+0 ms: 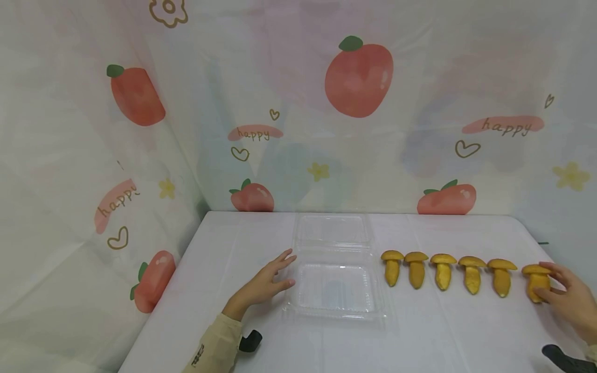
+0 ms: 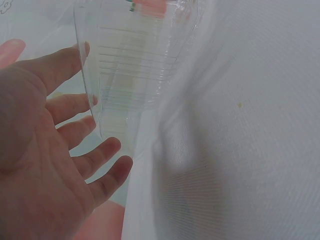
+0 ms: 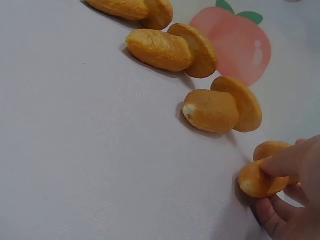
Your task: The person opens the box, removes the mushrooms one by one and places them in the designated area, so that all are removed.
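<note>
At the right end of a row of yellow-brown mushrooms, my right hand [image 1: 571,300] pinches the last mushroom [image 1: 534,280] between thumb and fingers. The right wrist view shows this mushroom [image 3: 254,181] lying on the table with the thumb over its stem. My left hand [image 1: 262,284] has its fingers spread beside the left edge of a clear plastic container [image 1: 336,287]. Its fingertips come close to the container's wall [image 2: 92,85]; whether they touch I cannot tell. The container lies with its lid [image 1: 332,230] folded back behind the base.
Several more mushrooms [image 1: 443,272] stand in a row between the container and my right hand, caps toward the back. A white cloth covers the table [image 1: 420,336]. Behind it hangs a fruit-printed curtain [image 1: 298,77], also along the left side.
</note>
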A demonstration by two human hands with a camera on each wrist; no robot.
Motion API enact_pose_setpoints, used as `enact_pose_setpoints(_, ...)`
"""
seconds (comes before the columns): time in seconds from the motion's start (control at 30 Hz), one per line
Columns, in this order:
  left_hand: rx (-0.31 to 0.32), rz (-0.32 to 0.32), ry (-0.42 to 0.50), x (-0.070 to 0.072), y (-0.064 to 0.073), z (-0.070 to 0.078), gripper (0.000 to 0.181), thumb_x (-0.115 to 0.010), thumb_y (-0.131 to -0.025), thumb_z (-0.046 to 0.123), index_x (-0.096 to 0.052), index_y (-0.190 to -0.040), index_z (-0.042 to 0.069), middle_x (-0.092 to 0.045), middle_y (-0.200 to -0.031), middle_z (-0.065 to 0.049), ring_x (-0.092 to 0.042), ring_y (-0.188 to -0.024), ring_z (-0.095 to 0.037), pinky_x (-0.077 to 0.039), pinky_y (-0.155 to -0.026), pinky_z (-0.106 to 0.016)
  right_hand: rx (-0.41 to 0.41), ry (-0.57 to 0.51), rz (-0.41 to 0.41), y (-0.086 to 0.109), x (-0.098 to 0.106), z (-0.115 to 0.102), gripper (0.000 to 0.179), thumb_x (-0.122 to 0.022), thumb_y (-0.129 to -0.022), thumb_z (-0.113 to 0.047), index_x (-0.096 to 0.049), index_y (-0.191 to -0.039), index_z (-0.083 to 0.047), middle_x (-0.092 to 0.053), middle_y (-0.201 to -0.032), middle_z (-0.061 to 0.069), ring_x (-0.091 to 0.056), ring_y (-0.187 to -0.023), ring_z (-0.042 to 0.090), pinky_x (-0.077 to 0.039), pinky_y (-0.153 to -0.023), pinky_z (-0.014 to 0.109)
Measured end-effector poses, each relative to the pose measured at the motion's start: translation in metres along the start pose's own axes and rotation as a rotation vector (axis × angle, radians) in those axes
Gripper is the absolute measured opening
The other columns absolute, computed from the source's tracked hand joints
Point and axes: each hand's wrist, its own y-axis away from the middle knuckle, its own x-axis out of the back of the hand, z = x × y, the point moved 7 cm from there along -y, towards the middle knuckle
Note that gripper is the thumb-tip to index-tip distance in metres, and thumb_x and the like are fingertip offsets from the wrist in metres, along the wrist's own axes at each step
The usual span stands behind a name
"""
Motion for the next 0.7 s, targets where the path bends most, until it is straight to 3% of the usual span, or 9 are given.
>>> enact_pose_setpoints(0.17, 0.001, 0.006, -0.001, 0.0, -0.001, 0.0, 0.064, -0.064, -0.1, 0.022, -0.038, -0.155, 0.004, -0.019, -0.17, -0.015, -0.019, -0.156, -0.041, -0.023, -0.122, -0.066, -0.014, 0.012, 0.006, 0.0, 0.001, -0.003, 0.073, -0.053, -0.094, 0.01, -0.012, -0.154, 0.013, -0.005, -0.156, 0.046, -0.037, -0.118, 0.07, -0.039, -0.049, 0.006)
enact_pose_setpoints(0.43, -0.005, 0.002, -0.004, 0.0, -0.001, 0.0, 0.063, -0.064, -0.1, 0.021, -0.038, -0.155, 0.002, -0.019, -0.17, -0.016, -0.019, -0.156, -0.041, -0.023, -0.122, -0.065, -0.012, 0.017, -0.005, -0.005, -0.001, -0.004, 0.072, -0.049, -0.093, 0.01, -0.013, -0.155, 0.012, -0.003, -0.159, 0.043, -0.033, -0.125, 0.071, -0.037, -0.049, 0.005)
enact_pose_setpoints(0.57, -0.004, 0.006, -0.001, 0.0, 0.0, 0.0, 0.064, -0.064, -0.1, 0.022, -0.038, -0.155, 0.003, -0.019, -0.17, -0.015, -0.019, -0.156, -0.041, -0.023, -0.122, -0.065, -0.042, 0.014, -0.009, -0.009, -0.001, 0.002, 0.072, -0.049, -0.095, 0.009, -0.011, -0.156, 0.01, -0.002, -0.16, 0.041, -0.03, -0.13, 0.071, -0.055, -0.056, 0.028)
enact_pose_setpoints(0.7, 0.001, 0.007, -0.004, 0.0, 0.0, -0.001, 0.064, -0.064, -0.1, 0.024, -0.038, -0.155, 0.004, -0.019, -0.17, -0.014, -0.019, -0.156, -0.04, -0.023, -0.122, -0.065, -0.1, 0.009, 0.001, -0.015, -0.002, 0.012, 0.074, -0.052, -0.096, 0.01, -0.01, -0.157, 0.008, -0.002, -0.16, 0.042, -0.032, -0.131, 0.069, -0.056, -0.068, 0.043)
